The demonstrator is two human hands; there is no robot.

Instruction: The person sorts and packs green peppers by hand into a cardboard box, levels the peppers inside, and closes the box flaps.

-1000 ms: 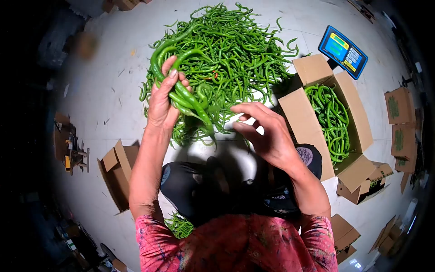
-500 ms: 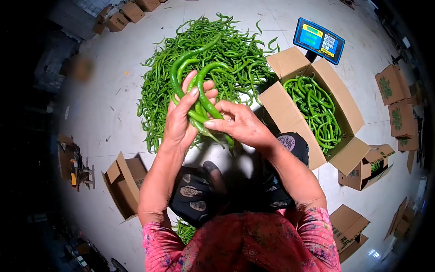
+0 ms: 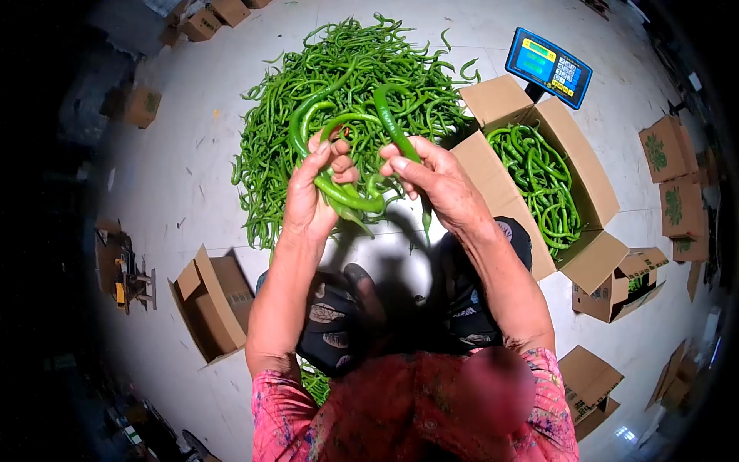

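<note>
Several long green peppers (image 3: 350,199) are gripped in my left hand (image 3: 314,189), their curved ends sticking out above and below the fingers. My right hand (image 3: 439,181), just to the right, pinches one long green pepper (image 3: 388,115) between thumb and fingers. That pepper hooks over at the top, and its lower end hangs below the hand. Behind both hands a large heap of green peppers (image 3: 269,146) spreads over the floor. To the right of my right hand stands an open cardboard box (image 3: 504,181) with green peppers (image 3: 539,185) inside.
A scale display (image 3: 548,68) rises behind the box. An open carton (image 3: 204,304) stands at the left, and others (image 3: 616,289) (image 3: 589,385) at the right. Stacked boxes (image 3: 673,177) line the far right. A small pepper pile (image 3: 314,383) lies beside my legs.
My right hand, empty and apart a second ago, reached the bunch in my left hand and has now drawn one pepper away to the right. My left hand still holds the others.
</note>
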